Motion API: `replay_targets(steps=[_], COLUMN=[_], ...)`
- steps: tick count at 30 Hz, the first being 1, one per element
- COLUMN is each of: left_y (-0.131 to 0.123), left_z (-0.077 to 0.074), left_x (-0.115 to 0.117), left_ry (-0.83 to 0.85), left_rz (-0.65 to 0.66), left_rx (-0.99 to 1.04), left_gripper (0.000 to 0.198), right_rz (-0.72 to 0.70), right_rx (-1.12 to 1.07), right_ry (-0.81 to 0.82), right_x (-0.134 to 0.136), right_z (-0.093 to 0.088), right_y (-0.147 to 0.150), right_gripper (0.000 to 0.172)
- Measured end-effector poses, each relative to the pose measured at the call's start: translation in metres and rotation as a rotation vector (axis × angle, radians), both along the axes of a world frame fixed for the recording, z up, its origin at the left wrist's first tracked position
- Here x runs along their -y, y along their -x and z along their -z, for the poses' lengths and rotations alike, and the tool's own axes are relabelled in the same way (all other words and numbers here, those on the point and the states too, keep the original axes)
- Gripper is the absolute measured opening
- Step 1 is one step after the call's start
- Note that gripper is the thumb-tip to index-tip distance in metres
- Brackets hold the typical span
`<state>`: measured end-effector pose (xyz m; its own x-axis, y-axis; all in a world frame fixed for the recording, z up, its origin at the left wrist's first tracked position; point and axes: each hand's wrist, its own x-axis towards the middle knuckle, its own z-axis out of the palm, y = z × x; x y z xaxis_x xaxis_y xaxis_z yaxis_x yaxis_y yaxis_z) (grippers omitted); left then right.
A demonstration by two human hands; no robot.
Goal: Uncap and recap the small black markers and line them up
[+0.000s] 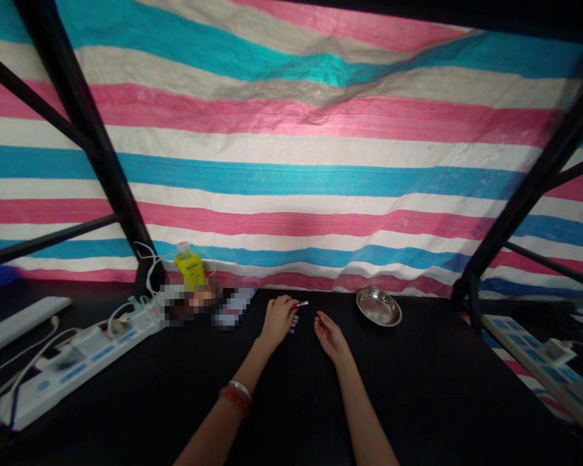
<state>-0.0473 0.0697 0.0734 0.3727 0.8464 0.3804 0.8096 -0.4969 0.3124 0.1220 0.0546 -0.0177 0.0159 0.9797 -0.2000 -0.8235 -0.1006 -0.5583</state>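
My left hand is over the middle of the black table, its fingers closed on a short, thin red stick with a whitish end. The stick points to the right; its exact kind is too small to make out. Just below it, several small pale pieces lie in a short row on the table, partly hidden by my left hand. To the right of them, my right hand hovers apart from the stick, fingers loosely bent and apart, with nothing visible in them. A round metal dish stands farther right.
A yellow bottle stands at the back left near blurred items. White power strips with cables lie along the left, another power strip at the right. Black frame posts rise at both sides before a striped sheet.
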Motion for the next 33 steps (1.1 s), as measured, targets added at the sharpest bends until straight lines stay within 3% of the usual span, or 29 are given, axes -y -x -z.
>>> replay_targets(steps=[4,7,21,28,33], left_y=[0.002,0.004,0.015,0.013,-0.001], left_z=[-0.02,-0.023,0.013,0.029,0.028], left_x=[-0.023,-0.039,-0.059,-0.052,-0.032], left_ry=[0.04,0.048,0.132,0.132,0.079], left_rz=[0.071,0.078,0.024,-0.007,-0.031], left_rx=[-0.196,-0.234,-0.283,-0.245,-0.175], left_gripper=[0.02,0.021,0.025,0.033,0.035], right_rz=[-0.013,-0.016,0.038,0.062,0.081], right_rx=[-0.063,-0.099,-0.09,0.007,0.08], right_ry=[0.008,0.021,0.02,0.027,0.021], right_x=[-0.001,-0.002,-0.008,-0.006,-0.006], right_z=[0.0,0.0,0.007,0.002,0.001], right_y=[-0.003,-0.006,-0.008,-0.005,-0.002], right_gripper=[0.015,0.016,0.014,0.014,0.017])
